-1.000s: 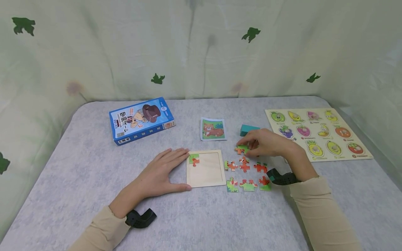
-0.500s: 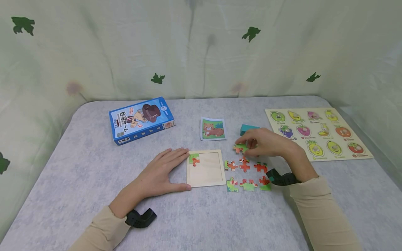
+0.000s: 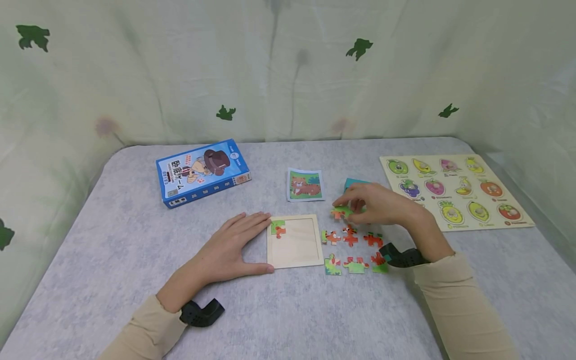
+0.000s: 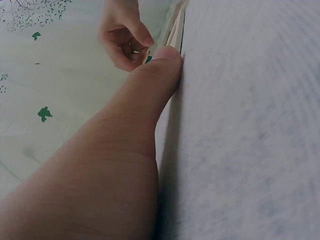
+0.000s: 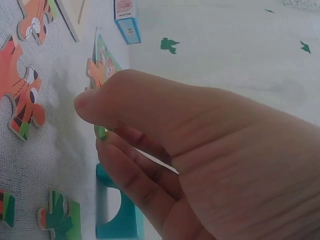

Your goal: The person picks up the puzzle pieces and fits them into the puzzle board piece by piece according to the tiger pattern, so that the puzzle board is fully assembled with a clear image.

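My right hand (image 3: pixel 375 202) pinches a green and orange jigsaw piece (image 3: pixel 340 212) between thumb and fingers, above the back row of loose pieces. In the right wrist view the same piece (image 5: pixel 93 72) shows past the thumb, held clear of the cloth. My left hand (image 3: pixel 229 247) lies with fingers spread straight along the left side of a square wooden puzzle tray (image 3: pixel 297 257), fingertips at its top left corner and thumb at its bottom left. One jigsaw piece (image 3: pixel 278 228) sits in the tray's top left corner. Several tiger-patterned pieces (image 3: pixel 350 237) lie in rows right of the tray.
A picture card (image 3: pixel 306 186) of a tiger lies behind the tray. A teal block with a rounded cutout (image 5: pixel 131 220) stands behind my right hand. The fruit board (image 3: pixel 456 195) lies at the right, a blue game box (image 3: pixel 202 172) at the back left.
My right hand has shifted slightly left with the jigsaw piece between its fingers. My left hand has stayed at the tray.
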Action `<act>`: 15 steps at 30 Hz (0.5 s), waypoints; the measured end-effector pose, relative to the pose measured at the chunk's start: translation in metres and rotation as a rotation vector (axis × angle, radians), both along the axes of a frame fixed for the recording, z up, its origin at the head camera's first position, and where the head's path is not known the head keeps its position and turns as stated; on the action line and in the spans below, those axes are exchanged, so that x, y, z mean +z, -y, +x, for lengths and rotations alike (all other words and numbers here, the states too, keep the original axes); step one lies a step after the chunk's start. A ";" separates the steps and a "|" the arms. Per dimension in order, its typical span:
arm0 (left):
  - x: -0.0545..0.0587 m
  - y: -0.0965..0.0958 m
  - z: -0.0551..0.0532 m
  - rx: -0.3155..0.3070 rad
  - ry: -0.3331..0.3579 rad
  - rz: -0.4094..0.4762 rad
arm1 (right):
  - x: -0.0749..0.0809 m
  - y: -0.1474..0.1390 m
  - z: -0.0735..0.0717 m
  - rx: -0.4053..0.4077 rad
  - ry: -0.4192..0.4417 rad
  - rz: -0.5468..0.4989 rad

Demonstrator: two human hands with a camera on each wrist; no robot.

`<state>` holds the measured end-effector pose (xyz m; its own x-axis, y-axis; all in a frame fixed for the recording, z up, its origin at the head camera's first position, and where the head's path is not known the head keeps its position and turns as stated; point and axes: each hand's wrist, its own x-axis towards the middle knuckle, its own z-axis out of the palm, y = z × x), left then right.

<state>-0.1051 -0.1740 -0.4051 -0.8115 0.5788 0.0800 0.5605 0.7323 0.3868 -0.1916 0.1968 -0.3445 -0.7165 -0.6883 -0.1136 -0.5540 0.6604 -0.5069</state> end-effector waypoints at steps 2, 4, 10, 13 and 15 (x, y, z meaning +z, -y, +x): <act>0.000 0.000 0.000 0.000 0.000 0.000 | 0.000 0.001 0.000 0.003 -0.003 -0.006; 0.000 0.000 0.000 0.000 0.000 0.000 | 0.001 0.002 0.001 0.004 -0.007 -0.011; 0.000 0.000 0.000 -0.002 0.000 0.003 | 0.001 0.005 0.002 0.013 -0.020 -0.033; 0.000 0.001 0.000 -0.001 0.001 0.004 | 0.000 0.007 0.003 0.014 -0.027 -0.039; 0.000 0.001 0.000 0.000 0.002 0.004 | 0.000 0.009 0.004 0.016 -0.032 -0.043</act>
